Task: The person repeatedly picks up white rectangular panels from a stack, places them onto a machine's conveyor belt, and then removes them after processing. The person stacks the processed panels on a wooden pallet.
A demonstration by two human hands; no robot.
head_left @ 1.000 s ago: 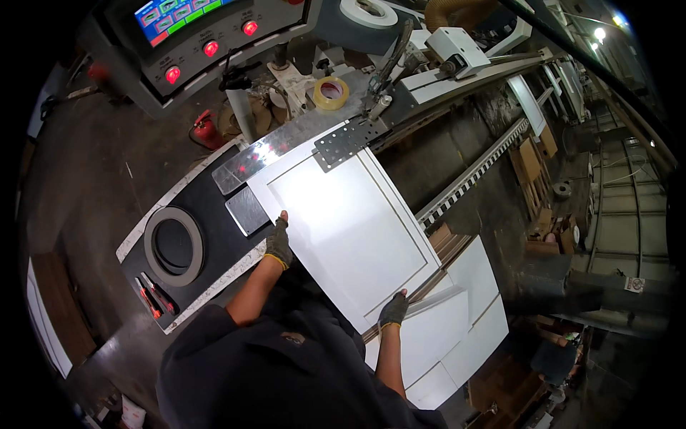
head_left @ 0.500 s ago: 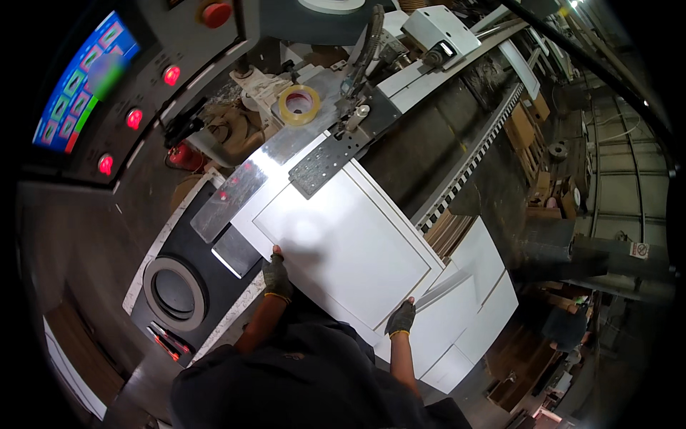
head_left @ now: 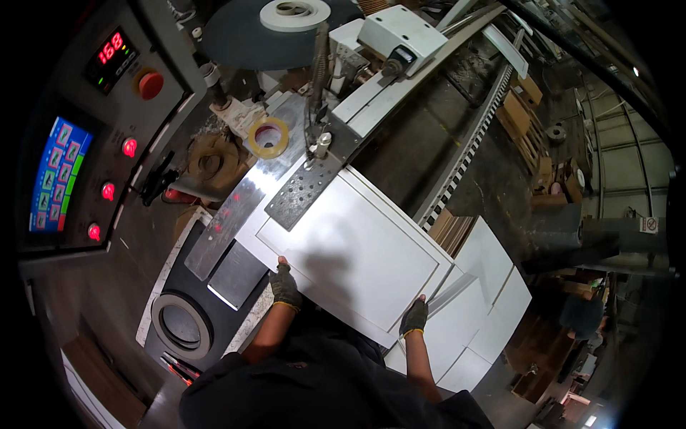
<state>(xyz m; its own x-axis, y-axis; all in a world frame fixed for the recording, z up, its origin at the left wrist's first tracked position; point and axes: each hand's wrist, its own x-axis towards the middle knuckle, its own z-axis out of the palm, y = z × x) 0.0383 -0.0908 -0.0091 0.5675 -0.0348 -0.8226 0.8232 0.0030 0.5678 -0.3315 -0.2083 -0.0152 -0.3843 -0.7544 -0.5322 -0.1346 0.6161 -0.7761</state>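
Observation:
A white panel with a grooved rectangular border (head_left: 364, 250), like a cabinet door, lies flat across the machine's metal bed. My left hand (head_left: 284, 287), in a dark fingerless-tipped glove with a yellow cuff, grips its near edge toward the left, thumb on top. At the near right corner, my right hand (head_left: 414, 316), gloved alike, holds the same panel with its thumb up. The fingers of both hands are hidden beneath it. The panel's far left end runs up to and under a dark perforated plate (head_left: 304, 194) on the machine.
A clear tape roll (head_left: 269, 137) sits on the metal bed. Left stands a control box (head_left: 107, 143) with a screen and red lit buttons. A grey ring (head_left: 181, 325) lies on the dark table. More white panels (head_left: 464, 322) are stacked right, beside a striped rail (head_left: 464, 154).
The view has turned left, bringing more of the control box in. The panel appears slightly farther under the perforated plate, with both hands still gripping it.

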